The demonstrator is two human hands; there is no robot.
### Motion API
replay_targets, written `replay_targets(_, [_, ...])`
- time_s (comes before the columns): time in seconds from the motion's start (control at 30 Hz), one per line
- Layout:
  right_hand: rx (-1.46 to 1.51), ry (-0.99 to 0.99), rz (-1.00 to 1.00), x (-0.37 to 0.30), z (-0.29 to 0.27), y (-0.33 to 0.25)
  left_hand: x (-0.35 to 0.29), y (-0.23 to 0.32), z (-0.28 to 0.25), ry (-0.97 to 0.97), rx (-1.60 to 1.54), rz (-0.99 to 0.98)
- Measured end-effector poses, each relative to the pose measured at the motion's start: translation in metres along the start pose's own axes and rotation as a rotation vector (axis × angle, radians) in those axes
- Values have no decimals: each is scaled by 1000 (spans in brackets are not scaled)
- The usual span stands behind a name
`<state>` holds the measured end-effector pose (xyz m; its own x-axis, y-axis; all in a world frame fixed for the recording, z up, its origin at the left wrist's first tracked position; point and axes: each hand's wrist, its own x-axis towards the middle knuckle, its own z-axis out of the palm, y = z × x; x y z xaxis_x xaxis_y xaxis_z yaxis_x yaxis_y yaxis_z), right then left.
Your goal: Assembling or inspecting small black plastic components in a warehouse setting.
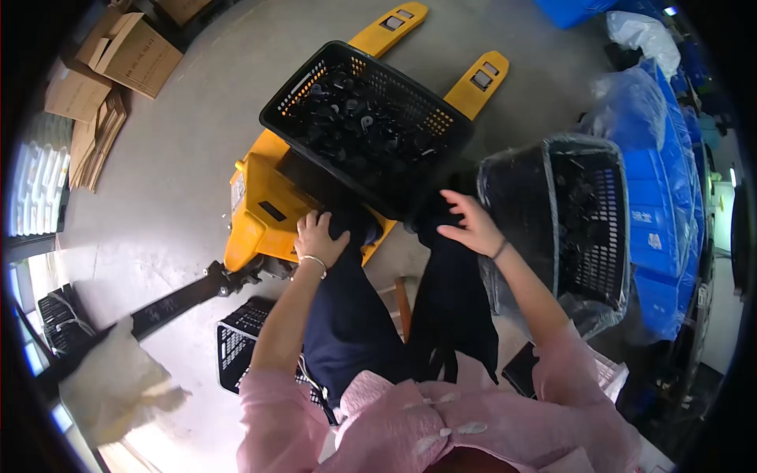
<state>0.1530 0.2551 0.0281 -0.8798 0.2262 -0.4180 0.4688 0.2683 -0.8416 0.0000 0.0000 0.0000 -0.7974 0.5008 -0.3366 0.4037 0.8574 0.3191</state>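
Observation:
My left hand [322, 240] lies on my left knee, fingers spread a little and nothing in them. Over my right knee is my right hand [473, 227], its thumb and fingers apart and holding nothing. Just beyond my knees a black perforated crate [341, 164] rests on a yellow pallet truck [264, 206]. Many small black parts [355, 118] fill the crate's bottom; their exact kind is too small to make out. To the right of my right hand stands another black crate [512, 205] lined with clear plastic, with dark parts [579, 197] in it.
The truck's forks [475, 83] stick out past the crate, and its black handle [169, 307] slants to the left. Cardboard boxes [142, 59] stand far left. Blue bins [658, 205] with plastic sheeting line the right. A black crate [236, 347] sits by my left leg.

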Motion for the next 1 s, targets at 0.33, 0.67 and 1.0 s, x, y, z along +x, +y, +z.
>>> replay_targets(0.33, [59, -166, 245, 288, 56, 142, 37, 13, -27, -57, -89, 40])
replay_targets(0.67, [55, 112, 542, 377, 159, 127, 65, 10, -35, -147, -91, 30])
replay_targets(1.0, [-96, -115, 487, 397, 149, 123, 62, 12, -34, -157, -54, 36])
